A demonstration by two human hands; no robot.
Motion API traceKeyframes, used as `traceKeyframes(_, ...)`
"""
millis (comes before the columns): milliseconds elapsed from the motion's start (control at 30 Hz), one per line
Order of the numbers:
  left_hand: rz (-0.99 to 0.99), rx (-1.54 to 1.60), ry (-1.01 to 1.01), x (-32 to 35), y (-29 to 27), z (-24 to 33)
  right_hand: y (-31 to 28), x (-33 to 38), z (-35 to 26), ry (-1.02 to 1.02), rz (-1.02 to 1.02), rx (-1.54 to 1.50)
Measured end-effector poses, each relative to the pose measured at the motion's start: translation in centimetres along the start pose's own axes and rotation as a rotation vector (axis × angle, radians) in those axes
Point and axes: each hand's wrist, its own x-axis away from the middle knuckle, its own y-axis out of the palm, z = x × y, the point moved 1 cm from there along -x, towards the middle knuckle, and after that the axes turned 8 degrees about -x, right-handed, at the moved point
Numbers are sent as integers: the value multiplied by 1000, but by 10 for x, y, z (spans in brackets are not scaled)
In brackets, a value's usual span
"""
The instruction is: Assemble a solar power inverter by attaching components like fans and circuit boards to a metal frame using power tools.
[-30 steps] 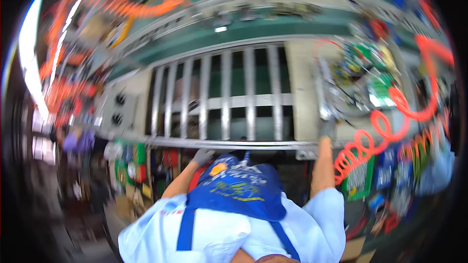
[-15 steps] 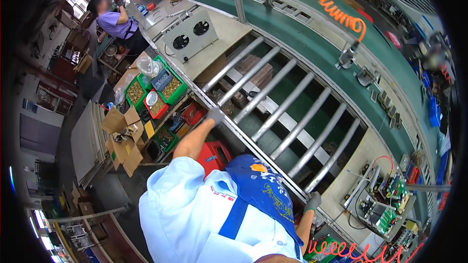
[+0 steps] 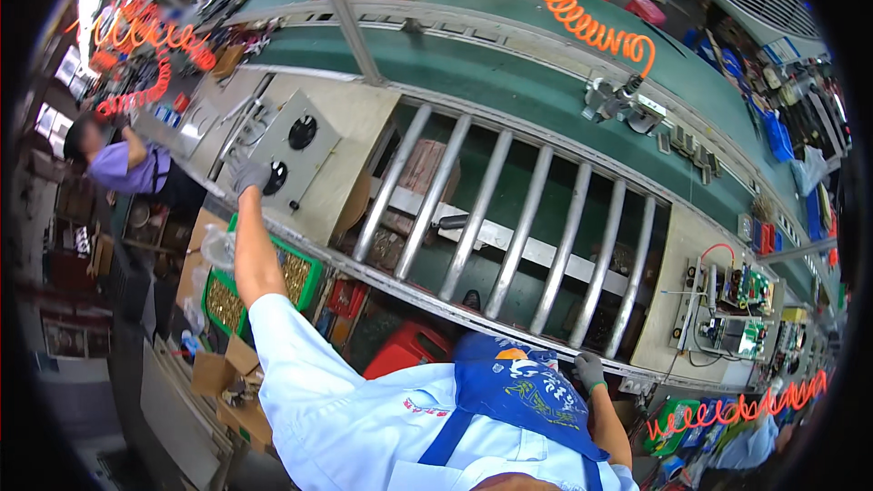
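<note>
1. At ten o'clock I see a smooth, matt metal panel (image 3: 311, 160).
2. Toward three, glossy, smooth metal rollers (image 3: 518, 232).
3. At one, glossy coiled plastic hose (image 3: 570, 14).
4. At five, cloth apron (image 3: 486, 391).

From my head, a wide fisheye looks down over my apron (image 3: 535, 397) and the bench (image 3: 364, 123) ahead.

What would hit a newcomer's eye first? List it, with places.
The bare metal rollers mid-picture stand out first. Next comes the bright orange coiled hose hanging at upper right. At left, the gloved left hand is at a pale panel with two black fans.
</note>
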Motion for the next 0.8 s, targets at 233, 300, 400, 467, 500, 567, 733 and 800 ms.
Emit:
traceKeyframes(233, 106, -76, 81, 29, 14, 1, -1, -4, -4, 31, -44, 172)
traceKeyframes(300, 124, -103, 113, 51, 17, 4, 11, -14, -23, -49, -60, 228)
traceKeyframes(400, 248, -55, 191, 93, 24, 21, 34, -31, -58, -216, -109, 348)
traceKeyframes(467, 336, 75, 280, 128, 28, 35, 51, -43, -80, -343, -162, 384)
traceKeyframes(500, 365, 129, 315, 145, 29, 42, 61, -49, -90, -311, -178, 369)
traceKeyframes(567, 464, 217, 365, 177, 28, 59, 78, -58, -109, -506, -249, 435)
traceKeyframes(733, 311, 285, 350, 268, 3, 96, 109, -60, -142, -552, -399, 437)
traceKeyframes(800, 218, 310, 348, 311, -11, 114, 113, -52, -151, -578, -445, 423)
